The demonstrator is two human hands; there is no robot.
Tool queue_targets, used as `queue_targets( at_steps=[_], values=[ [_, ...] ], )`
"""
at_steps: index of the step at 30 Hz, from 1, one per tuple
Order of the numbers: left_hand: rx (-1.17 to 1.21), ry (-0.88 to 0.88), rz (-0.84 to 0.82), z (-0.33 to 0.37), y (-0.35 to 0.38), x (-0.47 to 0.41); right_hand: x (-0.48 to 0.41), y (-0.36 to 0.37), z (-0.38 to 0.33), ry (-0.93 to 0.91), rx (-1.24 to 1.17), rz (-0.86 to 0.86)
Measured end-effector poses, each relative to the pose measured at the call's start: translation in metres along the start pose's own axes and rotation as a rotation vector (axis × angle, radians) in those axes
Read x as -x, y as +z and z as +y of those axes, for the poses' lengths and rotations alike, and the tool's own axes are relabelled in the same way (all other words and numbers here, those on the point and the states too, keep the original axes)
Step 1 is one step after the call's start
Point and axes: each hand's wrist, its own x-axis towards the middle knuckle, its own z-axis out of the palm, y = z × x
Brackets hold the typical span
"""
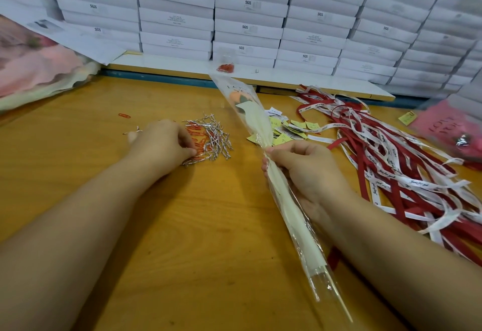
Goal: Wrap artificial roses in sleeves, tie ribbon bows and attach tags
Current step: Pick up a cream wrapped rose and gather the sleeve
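From my remote seat I took the sleeved rose as my marker. It ran slantwise across the wooden table, its flower end raised toward the wall of white boxes and its stem end low and close to me. Behind its top ran the table's blue far edge, with a white ledge just past it.

The widest bare wood lay left of the rose and nearer me, between the two forearms. Right of the rose there was little room. A scatter of yellow and white tags sat just beside the sleeve. Beyond them a tangle of red and white ribbons spread out to a stack of pink sleeves.

The right hand gripped the rose about midway along its length. Its fingers curled round the gathered clear wrap and cream paper, with the thumb on top, and the stem passed under the palm. The orange bloom stood well above the fingers, inside the clear cone.

Left of the rose, the left hand rested on the table. Its curled fingertips touched a pile of silver twist ties mixed with red paper clips. I could not tell whether they pinched anything. One loose clip lay farther left, on its own.
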Motion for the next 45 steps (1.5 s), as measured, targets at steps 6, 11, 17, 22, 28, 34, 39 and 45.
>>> queue_targets(
  at_steps=[6,11,17,22,28,34,39,45],
  values=[
    [0.028,-0.007,0.015,0.001,0.005,-0.002,0.001,-0.002,-0.001,0.003,-0.006,0.000],
    [-0.093,-0.020,0.153,-0.004,0.004,-0.003,0.001,0.000,-0.001,-0.005,0.026,0.000],
    [0.066,0.167,0.094,0.004,0.003,0.002,0.001,-0.001,-0.001,-0.004,0.034,-0.005],
    [-0.012,0.237,0.002,0.005,0.007,0.005,0.002,0.000,-0.002,-0.014,0.037,-0.013],
    [-0.048,0.244,0.056,0.009,0.010,0.006,0.002,0.000,-0.001,-0.023,0.025,-0.017],
    [0.095,0.134,0.214,0.007,0.008,0.003,0.000,-0.001,0.001,-0.030,0.022,-0.012],
    [0.282,0.114,0.200,0.006,0.005,0.003,-0.001,-0.002,0.001,-0.032,0.021,-0.012],
    [0.810,-0.041,0.140,0.016,-0.005,0.014,0.000,0.000,0.000,-0.020,0.007,-0.025]
  ],
)
